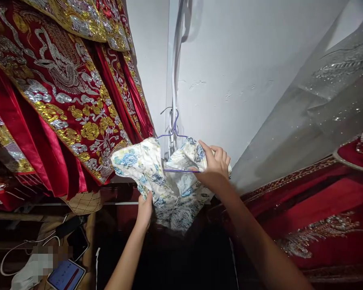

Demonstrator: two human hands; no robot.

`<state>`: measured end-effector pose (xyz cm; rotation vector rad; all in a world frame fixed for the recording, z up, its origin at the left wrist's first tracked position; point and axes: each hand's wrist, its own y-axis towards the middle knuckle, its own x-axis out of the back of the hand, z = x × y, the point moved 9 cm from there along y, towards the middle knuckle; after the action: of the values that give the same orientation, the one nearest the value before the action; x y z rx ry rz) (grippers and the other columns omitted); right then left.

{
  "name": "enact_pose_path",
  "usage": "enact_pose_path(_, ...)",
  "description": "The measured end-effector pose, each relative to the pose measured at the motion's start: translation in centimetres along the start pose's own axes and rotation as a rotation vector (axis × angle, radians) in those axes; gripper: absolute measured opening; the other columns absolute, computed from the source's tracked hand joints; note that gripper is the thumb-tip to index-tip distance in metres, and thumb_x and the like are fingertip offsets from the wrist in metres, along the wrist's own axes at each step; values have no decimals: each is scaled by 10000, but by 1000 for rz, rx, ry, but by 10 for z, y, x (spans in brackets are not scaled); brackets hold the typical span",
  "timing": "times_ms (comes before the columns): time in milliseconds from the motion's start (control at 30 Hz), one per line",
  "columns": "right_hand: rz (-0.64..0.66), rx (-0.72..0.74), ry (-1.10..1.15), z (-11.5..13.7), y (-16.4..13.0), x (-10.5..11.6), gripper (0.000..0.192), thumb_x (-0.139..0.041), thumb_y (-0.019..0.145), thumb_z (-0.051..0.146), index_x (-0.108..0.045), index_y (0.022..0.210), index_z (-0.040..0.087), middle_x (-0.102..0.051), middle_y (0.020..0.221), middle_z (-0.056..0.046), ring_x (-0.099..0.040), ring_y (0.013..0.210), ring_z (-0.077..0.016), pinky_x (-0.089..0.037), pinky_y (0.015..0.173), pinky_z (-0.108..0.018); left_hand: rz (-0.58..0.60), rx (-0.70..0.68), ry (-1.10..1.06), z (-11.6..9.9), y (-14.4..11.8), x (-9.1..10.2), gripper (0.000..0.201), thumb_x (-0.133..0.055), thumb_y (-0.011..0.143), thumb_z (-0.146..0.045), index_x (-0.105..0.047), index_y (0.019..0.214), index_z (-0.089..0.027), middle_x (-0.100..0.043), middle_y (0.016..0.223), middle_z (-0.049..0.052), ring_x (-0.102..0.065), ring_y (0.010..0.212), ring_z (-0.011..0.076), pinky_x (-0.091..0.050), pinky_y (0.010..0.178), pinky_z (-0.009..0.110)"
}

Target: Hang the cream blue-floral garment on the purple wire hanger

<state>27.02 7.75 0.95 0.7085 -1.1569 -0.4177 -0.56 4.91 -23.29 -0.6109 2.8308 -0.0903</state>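
A white floral dress (153, 171) with blue flowers hangs on a thin purple hanger (181, 170), its neckline gaping around the hanger's lower bar. The hanger's hook (177, 117) is up by a hanging white strap (173, 76) in front of the wall. My right hand (216, 163) is closed on the dress's shoulder at the hanger's right end. Lower down, my left hand (145, 207) pinches the left side of the dress below its sleeve. The dress's lower part falls into shadow.
Red garments with gold and silver sequins (90, 129) hang close on the left. To the right are a glittering sheer grey fabric (320, 108) and a red beaded garment (314, 225). A lit phone (67, 276), a dark phone (78, 243) and a white cable (10, 255) lie lower left.
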Motion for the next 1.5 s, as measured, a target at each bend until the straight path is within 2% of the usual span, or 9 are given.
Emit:
enact_pose_path(200, 45, 88, 245, 15, -26, 6, 787, -671, 814, 525, -388, 1513, 299, -414, 1466, -154, -345, 1367, -425, -284, 1110, -603, -57, 57, -165, 18, -13, 26, 574, -568, 877, -626, -612, 1270, -211, -666, 1288, 118, -570, 1298, 282, -448, 1102, 391)
enact_pose_path(300, 9, -26, 541, 24, -62, -7, 525, -635, 869, 445, -537, 1354, 271, -510, 1408, -128, -430, 1332, -371, -348, 1109, -528, -94, 53, -104, 18, -25, 37, 616, -623, 850, -627, -599, 1301, -207, -631, 1348, 117, -487, 1383, 297, -375, 1174, 418)
enact_pose_path(367, -17, -322, 728, 16, -97, -36, 270, -578, 912, 431, -622, 1096, 238, -643, 1129, -109, -592, 1067, -302, -469, 955, -449, -56, 34, -17, 11, -33, 33, 626, -731, 803, -543, -593, 1318, -215, -618, 1370, 107, -451, 1411, 308, -328, 1205, 434)
enact_pose_path(433, 182, -588, 866, 22, -138, -87, 299, -508, 941, 491, -613, 895, 215, -656, 884, -79, -612, 841, -256, -496, 781, -391, 28, -7, 51, -1, -41, 20, 630, -788, 776, -462, -595, 1326, -222, -611, 1385, 95, -431, 1426, 306, -306, 1218, 431)
enact_pose_path(600, 565, -627, 1153, 63, -187, -156, 415, -464, 943, 577, -567, 802, 200, -599, 696, -26, -573, 686, -193, -446, 653, -304, 151, 6, -9, -18, -50, 1, 639, -770, 808, -424, -559, 1377, -224, -568, 1443, 97, -464, 1404, 292, -299, 1222, 427)
enact_pose_path(800, 638, -600, 1131, 59, -192, -165, 341, -550, 913, 525, -596, 839, 195, -624, 756, -26, -581, 702, -185, -443, 670, -302, 196, 341, -269, 5, -61, 3, 712, -788, 813, -344, -473, 1448, -278, -584, 1433, 100, -530, 1353, 273, -428, 1147, 402)
enact_pose_path(1100, 592, -701, 1384, 61, -198, -151, 313, -635, 856, 500, -612, 841, 187, -597, 669, 0, -527, 592, -140, -387, 555, -260, 266, 442, -331, 1, -74, -16, 630, -791, 802, -304, -534, 1369, -206, -647, 1341, 123, -601, 1270, 294, -470, 1112, 412)
enact_pose_path(1333, 633, -938, 1468, 47, -205, -145, 358, -643, 788, 476, -478, 617, 209, -325, 455, 82, -264, 419, -76, -193, 437, -243, -253, -262, 112, -27, -66, 22, 746, -796, 747, -306, -419, 1390, -349, -421, 1517, 59, -394, 1432, 281, -291, 1227, 408)
enact_pose_path(1500, 710, -790, 1364, 60, -195, -135, 347, -595, 785, 474, -573, 573, 200, -356, 394, 58, -278, 377, -91, -224, 415, -250, 229, -308, 375, 4, -79, -43, 298, -645, 841, -269, -608, 1131, -209, -644, 1113, 81, -614, 1107, 264, -460, 1022, 405)
